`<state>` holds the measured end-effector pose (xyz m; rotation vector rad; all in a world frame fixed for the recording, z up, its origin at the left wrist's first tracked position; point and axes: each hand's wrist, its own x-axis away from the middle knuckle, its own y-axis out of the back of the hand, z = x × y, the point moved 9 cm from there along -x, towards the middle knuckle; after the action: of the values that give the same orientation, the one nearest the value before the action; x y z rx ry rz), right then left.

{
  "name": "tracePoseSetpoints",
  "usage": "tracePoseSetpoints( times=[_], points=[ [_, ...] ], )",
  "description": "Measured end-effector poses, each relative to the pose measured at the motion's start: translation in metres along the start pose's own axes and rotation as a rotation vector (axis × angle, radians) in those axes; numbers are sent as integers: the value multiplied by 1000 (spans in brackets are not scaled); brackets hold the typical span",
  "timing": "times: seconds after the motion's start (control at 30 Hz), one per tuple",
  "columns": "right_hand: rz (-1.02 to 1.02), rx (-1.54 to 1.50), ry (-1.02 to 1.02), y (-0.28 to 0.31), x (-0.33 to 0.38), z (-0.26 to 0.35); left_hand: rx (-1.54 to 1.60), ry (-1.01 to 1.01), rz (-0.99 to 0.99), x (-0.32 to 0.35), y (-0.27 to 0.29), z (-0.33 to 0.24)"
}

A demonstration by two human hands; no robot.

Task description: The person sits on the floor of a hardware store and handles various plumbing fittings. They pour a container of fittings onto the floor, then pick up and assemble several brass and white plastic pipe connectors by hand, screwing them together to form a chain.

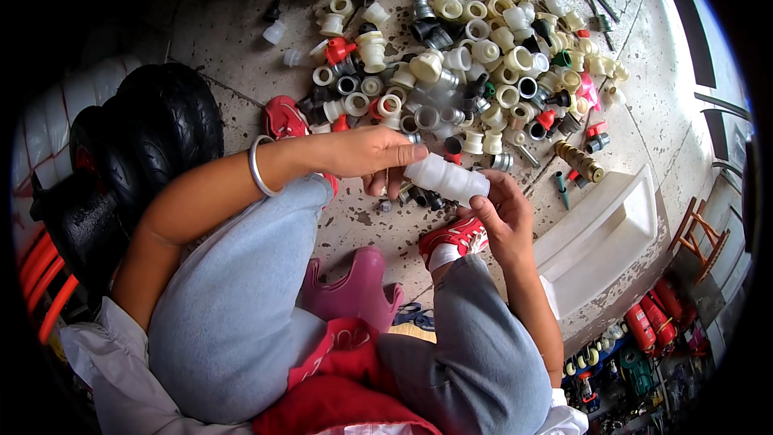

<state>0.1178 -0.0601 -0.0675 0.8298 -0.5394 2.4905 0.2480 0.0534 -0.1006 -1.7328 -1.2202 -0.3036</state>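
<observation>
Between my two hands is a white plastic pipe fitting (445,178), ribbed and roughly cylindrical, held tilted above the floor. My left hand (369,153) pinches its left end, thumb on top and fingers beneath. Around its right end curl the fingers and thumb of my right hand (506,213). Just beyond, a wide heap of loose fittings covers the floor: cream plastic couplings (426,66), a red fitting (339,50), dark grey and black ones (435,35). A brass threaded coupling (579,161) lies at the heap's right side.
A white plastic tub (600,234) stands at the right. Black tyres (153,125) are stacked at the left, above orange tubes (44,274). A pink plastic stool (362,282) is between my legs. Red cylinders (651,322) and a small wooden frame (699,238) are at the far right.
</observation>
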Motion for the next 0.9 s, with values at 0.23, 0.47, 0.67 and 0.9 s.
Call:
tracePoseSetpoints(
  times=[0.23, 0.47, 0.67, 0.9],
  points=[
    [-25, 73, 8, 3, 0, -3, -56, -56, -157, 3, 6, 0],
    [-14, 7, -61, 6, -1, -8, -587, -550, -407, 22, -7, -42],
    [27, -129, -224, 5, 0, -21, -936, -592, -516, 27, -13, -50],
    [5, -1, 1, -5, -2, -2, -86, -252, -206, 0, -11, -11]
  ],
)
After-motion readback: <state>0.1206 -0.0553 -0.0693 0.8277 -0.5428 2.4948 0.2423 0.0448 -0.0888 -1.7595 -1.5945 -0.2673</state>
